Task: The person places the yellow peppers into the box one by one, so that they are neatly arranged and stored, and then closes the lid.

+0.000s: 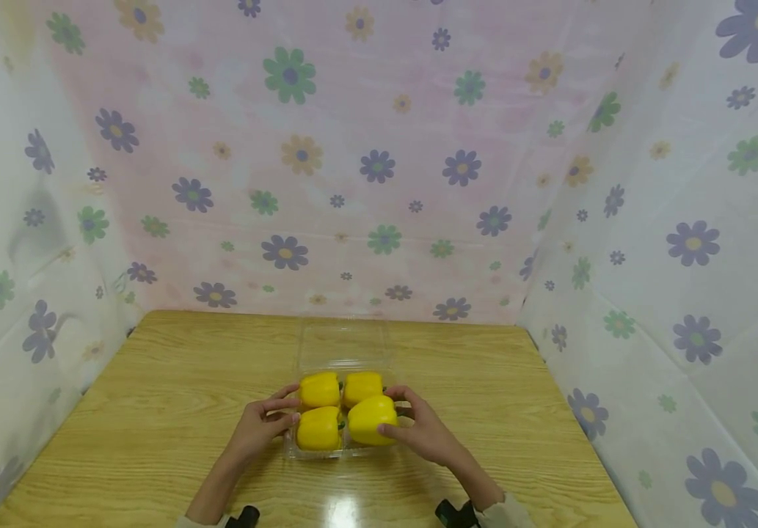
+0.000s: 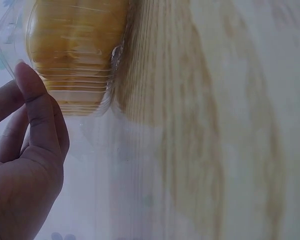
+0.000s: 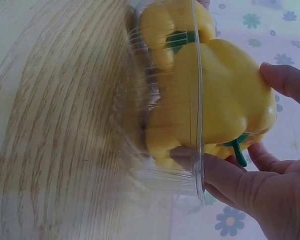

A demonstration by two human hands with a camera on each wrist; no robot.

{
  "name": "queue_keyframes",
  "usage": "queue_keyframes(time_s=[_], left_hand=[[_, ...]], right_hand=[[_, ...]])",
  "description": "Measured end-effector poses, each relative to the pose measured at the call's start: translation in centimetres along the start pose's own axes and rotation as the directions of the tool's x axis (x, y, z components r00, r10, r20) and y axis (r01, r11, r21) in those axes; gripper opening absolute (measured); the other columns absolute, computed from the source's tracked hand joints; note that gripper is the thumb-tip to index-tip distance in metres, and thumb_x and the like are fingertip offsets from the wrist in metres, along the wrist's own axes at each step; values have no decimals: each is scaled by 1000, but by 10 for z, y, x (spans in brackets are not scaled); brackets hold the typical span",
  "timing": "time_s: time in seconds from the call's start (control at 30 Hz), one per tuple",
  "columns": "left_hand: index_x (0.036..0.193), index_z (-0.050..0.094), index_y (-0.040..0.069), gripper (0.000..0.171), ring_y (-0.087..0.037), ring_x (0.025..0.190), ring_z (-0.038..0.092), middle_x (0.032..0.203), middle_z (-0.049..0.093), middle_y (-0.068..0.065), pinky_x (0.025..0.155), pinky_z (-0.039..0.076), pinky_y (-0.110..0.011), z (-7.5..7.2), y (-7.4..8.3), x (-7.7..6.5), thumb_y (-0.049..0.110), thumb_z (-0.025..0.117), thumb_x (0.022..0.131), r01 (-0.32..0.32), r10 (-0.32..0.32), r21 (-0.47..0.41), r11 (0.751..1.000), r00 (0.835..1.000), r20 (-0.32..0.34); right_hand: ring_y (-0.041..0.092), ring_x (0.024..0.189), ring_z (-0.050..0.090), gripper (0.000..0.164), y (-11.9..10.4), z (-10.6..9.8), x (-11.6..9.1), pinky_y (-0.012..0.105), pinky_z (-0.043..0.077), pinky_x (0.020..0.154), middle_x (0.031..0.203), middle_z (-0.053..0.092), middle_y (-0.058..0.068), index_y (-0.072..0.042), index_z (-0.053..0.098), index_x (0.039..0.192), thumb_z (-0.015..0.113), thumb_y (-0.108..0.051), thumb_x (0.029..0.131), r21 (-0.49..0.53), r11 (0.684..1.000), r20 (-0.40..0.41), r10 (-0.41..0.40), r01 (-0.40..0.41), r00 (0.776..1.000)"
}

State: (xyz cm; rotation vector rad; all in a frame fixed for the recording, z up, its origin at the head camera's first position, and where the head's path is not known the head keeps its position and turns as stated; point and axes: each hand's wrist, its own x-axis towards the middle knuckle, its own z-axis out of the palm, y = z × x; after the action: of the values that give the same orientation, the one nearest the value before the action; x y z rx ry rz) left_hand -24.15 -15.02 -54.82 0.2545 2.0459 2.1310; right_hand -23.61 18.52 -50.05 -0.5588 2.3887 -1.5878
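Clear container (image 1: 312,455), its lid (image 1: 342,346) open beyond it: my left hand (image 1: 256,427), fingers parted, touches its left edge; my right hand's (image 1: 423,431) fingers clamp one yellow pepper (image 1: 370,421) at its near right corner. Three other peppers (image 1: 318,430) inside seem done; settling this one and closing up probably remain.

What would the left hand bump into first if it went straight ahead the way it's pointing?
The side of the clear container, most likely: the left hand seems to touch its rim. Behind that sits a yellow pepper, though exact depth is hard to tell.
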Motion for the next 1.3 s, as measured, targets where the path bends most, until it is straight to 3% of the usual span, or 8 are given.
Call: queue_keyframes(time_s=[0.3,0.73,0.93,1.3], left_hand=[[127,62,-16,38,-11,98,70,162,32,-25,65,57,-22,-1,0,-2,4,70,95,-1,1,-1,1000,1000,6],[129,60,-16,39,-11,93,69,162,31,-24,65,57,-23,-1,1,-3,4,69,96,-6,6,-9,1000,1000,9],[128,61,-16,39,-11,92,68,162,31,-24,65,57,-23,0,1,-3,3,69,96,-2,2,-5,1000,1000,5],[128,61,-16,38,-10,94,69,162,31,-24,65,56,-22,1,-1,-1,3,68,96,2,-2,-16,1000,1000,7]], right_hand=[[43,131,49,52,-3,2,0,49,53,101,148,45,19,-8,48,143,71,-20,97,-17,1000,32,-20,21,999],[47,134,46,53,-7,1,2,48,55,97,152,40,20,-8,45,146,67,-19,100,-33,999,84,-6,8,996],[45,137,42,52,-7,1,4,53,50,104,153,41,19,-8,45,147,66,-21,101,-42,999,98,12,-8,995],[49,136,44,49,-8,-2,6,45,56,96,153,37,21,-7,45,142,67,-19,100,14,998,145,59,-62,988]])
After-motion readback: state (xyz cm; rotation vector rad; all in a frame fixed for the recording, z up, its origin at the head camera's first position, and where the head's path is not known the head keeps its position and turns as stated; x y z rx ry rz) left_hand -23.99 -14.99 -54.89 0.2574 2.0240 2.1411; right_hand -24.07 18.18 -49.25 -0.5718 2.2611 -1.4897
